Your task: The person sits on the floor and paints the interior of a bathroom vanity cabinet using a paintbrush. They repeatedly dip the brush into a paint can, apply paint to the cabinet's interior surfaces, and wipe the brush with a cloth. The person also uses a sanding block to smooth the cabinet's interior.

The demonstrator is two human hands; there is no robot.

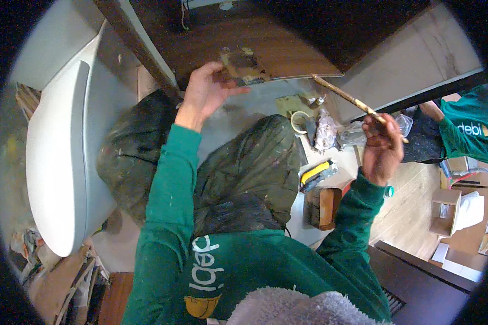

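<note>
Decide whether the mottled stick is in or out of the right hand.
In: the right hand grips the mottled stick near one end.

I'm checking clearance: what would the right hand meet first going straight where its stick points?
Led by the stick, the right hand would probably meet the brown wood-grain panel near its edge; depth is unclear.

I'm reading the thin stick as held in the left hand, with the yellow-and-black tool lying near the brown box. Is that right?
Not quite: the head view shows the thin stick in the right hand, not the left hand. The yellow-and-black tool does lie near the brown box.
</note>
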